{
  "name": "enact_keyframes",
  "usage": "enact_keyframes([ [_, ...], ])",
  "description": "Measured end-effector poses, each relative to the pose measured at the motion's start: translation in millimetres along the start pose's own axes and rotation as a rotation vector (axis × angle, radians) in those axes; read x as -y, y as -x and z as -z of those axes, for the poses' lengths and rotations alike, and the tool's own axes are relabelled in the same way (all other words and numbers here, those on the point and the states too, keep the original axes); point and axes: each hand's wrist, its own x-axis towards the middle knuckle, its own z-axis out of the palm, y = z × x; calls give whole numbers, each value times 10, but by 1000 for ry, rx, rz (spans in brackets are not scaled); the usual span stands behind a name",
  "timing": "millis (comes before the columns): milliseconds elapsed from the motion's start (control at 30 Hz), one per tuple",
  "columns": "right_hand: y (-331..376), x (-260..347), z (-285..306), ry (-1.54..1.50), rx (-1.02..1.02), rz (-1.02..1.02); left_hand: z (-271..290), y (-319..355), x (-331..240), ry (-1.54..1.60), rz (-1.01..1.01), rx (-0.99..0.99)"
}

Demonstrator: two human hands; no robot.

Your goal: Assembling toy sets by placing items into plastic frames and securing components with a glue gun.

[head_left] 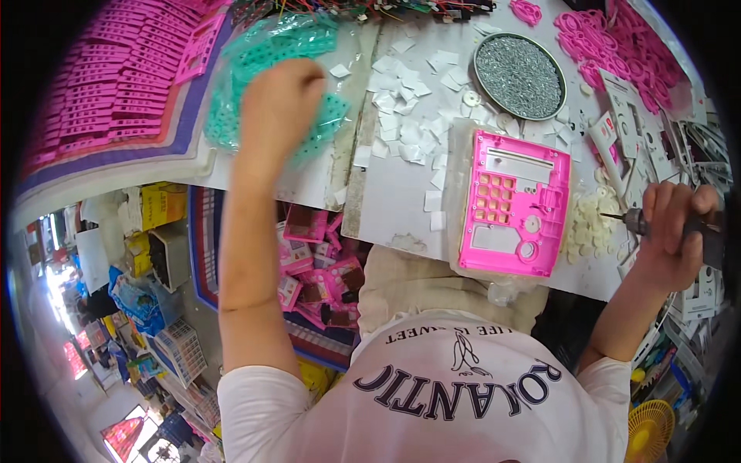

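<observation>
The pink panel (513,202) lies face-up on the bench. Left of it, the left hand (279,100) is curled into the teal parts (266,54) — one piece should be pinched. The right hand (671,231), right of the panel, is clenched around the driver (656,224) — better kept upright.

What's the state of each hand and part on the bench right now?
left hand: closed, reaching into the bag of teal parts
right hand: gripping the powered screwdriver, bit pointing left
pink panel: flat on the bench, untouched
round tin of screws: open, full
white paper bits: scattered loose
</observation>
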Motion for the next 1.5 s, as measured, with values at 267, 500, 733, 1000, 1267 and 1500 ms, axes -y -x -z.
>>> enact_keyframes([
  [267, -137, -124, -53, 287, -190, -46, 242, -21, 474, -65, -277, 239],
  [500, 130, -207, -499, 26, -381, -297, 229, 461, -751, 314, -390, -218],
  [733, -111, -635, -866, 121, 114, -593, -495, 999, -1331, 559, -717, -13],
  [1000, 30, -895, -871, 674, 295, -118, -538, 1093, -1072, 565, -477, -28],
  [1267, 62, -908, -879, 1061, 256, 31, -570, 1042, -1001, 525, -461, -56],
  [1500, 335, -502, -1083, 1150, 615, -138, -430, 754, -890, 472, -479, -100],
])
